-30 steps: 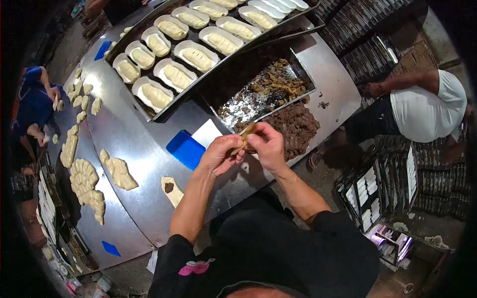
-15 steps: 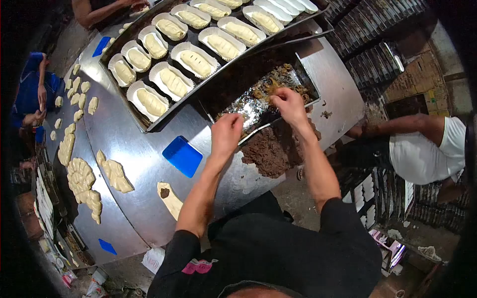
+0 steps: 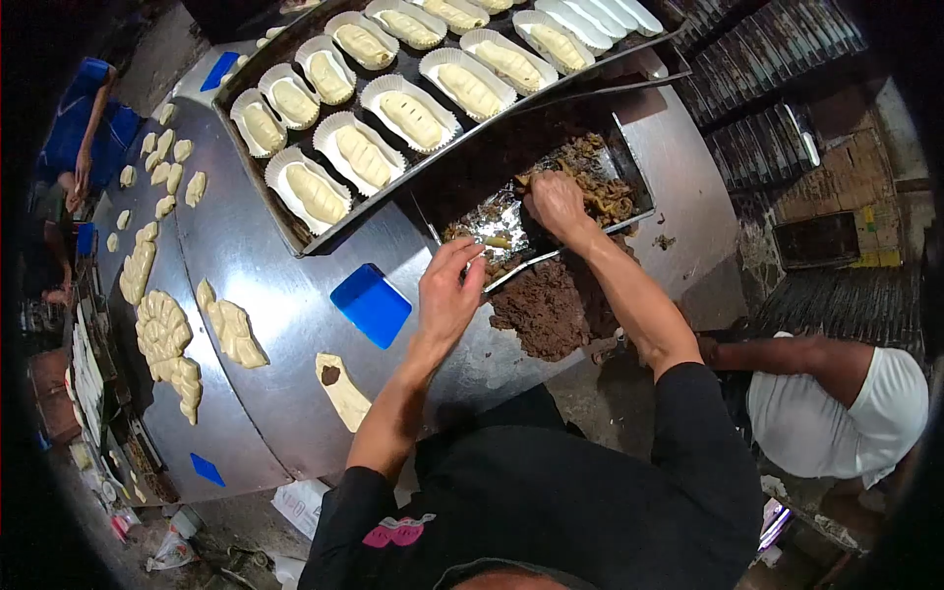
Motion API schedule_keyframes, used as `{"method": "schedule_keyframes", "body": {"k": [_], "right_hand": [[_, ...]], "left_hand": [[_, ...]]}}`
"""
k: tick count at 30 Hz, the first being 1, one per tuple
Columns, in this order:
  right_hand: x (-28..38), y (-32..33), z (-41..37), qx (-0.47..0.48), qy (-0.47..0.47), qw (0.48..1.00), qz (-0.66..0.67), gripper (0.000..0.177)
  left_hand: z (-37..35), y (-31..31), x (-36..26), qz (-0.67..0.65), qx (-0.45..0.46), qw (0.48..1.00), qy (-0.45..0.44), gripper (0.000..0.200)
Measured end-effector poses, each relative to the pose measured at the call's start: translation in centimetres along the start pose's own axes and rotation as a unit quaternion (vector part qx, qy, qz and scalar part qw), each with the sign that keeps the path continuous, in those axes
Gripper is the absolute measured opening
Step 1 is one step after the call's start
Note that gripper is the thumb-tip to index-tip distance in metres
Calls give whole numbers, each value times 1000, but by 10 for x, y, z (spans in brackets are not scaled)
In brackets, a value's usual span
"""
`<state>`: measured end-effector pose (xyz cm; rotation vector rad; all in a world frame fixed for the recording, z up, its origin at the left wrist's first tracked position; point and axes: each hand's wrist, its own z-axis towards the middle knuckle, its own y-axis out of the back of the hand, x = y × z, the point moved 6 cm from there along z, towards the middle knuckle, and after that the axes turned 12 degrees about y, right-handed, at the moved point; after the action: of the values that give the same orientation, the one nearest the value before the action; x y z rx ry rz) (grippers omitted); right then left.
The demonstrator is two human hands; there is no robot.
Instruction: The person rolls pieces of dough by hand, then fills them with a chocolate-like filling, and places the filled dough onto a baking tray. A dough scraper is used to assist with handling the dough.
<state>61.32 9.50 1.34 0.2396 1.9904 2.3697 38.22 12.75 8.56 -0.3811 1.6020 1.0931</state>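
Note:
My left hand (image 3: 450,293) is at the near left corner of a metal pan (image 3: 632,157), fingers curled, with a small yellowish strip (image 3: 497,242) at the fingertips. Inside the pan, my right hand (image 3: 558,205) is closed with the fingers pointing down; what they grip is hidden. Chunky yellow-brown filling (image 3: 600,182) lies around that hand on the pan's shiny bottom. Against the pan's near side sits a mound of dark brown paste (image 3: 541,310). A flat dough piece (image 3: 344,393) with a dab of brown paste rests left of my left forearm.
A large tray (image 3: 295,236) of shaped dough in paper cups (image 3: 308,192) stands behind the pan. On the metal table are a blue scraper (image 3: 371,305), dough lumps (image 3: 162,329) and a smaller blue scraper (image 3: 206,469). People stand at left and right (image 3: 836,403).
My right hand has gone from a raised pinch of yellowish filling to lower in the pan. A strip now shows at my left fingertips. The view has shifted; the person at right moved.

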Motion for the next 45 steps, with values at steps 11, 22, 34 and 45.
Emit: {"method": "schedule_keyframes", "body": {"k": [11, 22, 34, 45], "right_hand": [[80, 76, -26, 151, -135, 824, 529, 22], [188, 60, -23, 168, -81, 793, 580, 22], [405, -23, -25, -65, 279, 921, 265, 20], [420, -27, -44, -95, 266, 930, 236, 18]], "left_hand": [[34, -11, 3, -197, 161, 959, 123, 37], [-40, 88, 54, -305, 161, 902, 260, 28], [-227, 224, 225, -58, -242, 936, 250, 31], [-188, 209, 183, 171, -165, 971, -6, 28]]}}
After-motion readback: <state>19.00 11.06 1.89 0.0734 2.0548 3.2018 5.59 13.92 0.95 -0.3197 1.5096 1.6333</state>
